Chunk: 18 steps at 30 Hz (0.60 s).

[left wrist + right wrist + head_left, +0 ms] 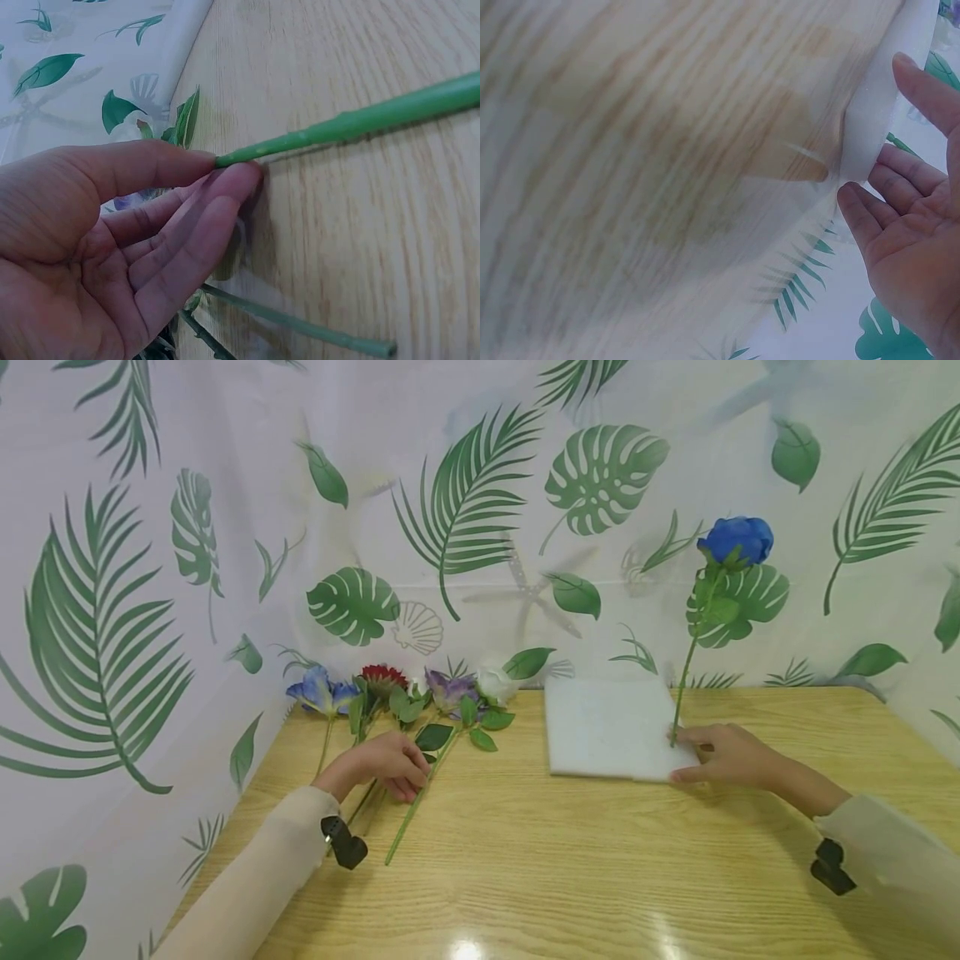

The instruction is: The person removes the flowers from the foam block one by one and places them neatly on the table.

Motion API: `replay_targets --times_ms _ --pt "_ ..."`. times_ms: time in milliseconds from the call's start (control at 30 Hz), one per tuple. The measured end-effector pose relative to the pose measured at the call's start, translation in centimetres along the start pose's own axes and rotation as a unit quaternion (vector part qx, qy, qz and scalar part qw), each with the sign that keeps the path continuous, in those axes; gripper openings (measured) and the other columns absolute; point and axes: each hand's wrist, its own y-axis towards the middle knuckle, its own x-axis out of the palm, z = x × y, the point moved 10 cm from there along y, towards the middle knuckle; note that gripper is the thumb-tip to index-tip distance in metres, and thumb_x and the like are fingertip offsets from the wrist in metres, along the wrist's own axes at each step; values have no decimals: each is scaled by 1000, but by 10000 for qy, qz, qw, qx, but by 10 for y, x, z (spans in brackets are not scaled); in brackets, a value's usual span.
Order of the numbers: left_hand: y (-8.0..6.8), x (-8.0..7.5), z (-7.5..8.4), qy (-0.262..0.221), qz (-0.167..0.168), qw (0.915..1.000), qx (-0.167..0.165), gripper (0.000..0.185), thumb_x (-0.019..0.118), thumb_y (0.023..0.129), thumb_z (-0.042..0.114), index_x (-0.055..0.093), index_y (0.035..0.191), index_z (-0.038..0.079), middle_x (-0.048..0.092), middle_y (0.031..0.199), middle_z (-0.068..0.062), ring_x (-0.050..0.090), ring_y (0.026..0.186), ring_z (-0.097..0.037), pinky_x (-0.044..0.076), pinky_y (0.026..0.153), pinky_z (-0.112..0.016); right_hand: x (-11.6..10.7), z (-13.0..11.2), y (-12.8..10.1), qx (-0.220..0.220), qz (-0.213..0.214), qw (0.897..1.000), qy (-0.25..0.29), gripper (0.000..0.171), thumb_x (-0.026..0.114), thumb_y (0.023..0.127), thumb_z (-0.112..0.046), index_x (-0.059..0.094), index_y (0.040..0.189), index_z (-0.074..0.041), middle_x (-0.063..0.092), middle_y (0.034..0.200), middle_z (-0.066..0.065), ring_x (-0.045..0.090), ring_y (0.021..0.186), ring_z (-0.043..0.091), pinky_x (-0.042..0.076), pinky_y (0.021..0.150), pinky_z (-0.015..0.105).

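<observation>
Your right hand (731, 758) rests at the near right corner of the white foam slab (607, 727) on the worktop (570, 860). Its fingers lie fairly straight along the slab's edge, and the blue rose (737, 539) stands upright from that corner with the foot of its stem right at your fingertips. From the head view you cannot tell whether the stem is pinched or only steadied, and the right wrist view shows just relaxed fingers (889, 191) against the foam edge. Your left hand (386, 764) is over the loose flowers (408, 693) lying at the far left of the worktop. Thumb and fingertips come together on the end of a green stem (360, 120), a light pinch, with other stems (300, 326) beneath the palm. The main risk sits on the right: the rose is tall, top-heavy and planted close to the slab's corner, so if the stem is not seated deep it could lean or tear out through the thin foam at the edge once your fingers lift away. The slab looks light, so a tipping rose could lift or drag it. On the left, pulling one stem from the bunch could snag the leaves of its neighbours and slide them toward the worktop's edge.
</observation>
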Motion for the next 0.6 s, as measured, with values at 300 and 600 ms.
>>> replay_targets --times_ms 300,600 --pt "3 1 0 196 50 9998 -95 16 68 95 2 68 109 -6 72 82 -12 71 63 -13 64 66 -31 0 -1 -1 -4 -9 10000 -17 76 85 81 -43 63 133 8 63 134 28 66 117 43 58 92 52" --pt "5 3 1 322 93 9992 -209 13 68 95 3 68 105 -5 71 81 -12 70 61 -13 64 64 -31 -1 -3 -1 -44 31 10000 -48 73 85 81 -42 64 131 7 63 134 27 64 119 44 57 93 53"
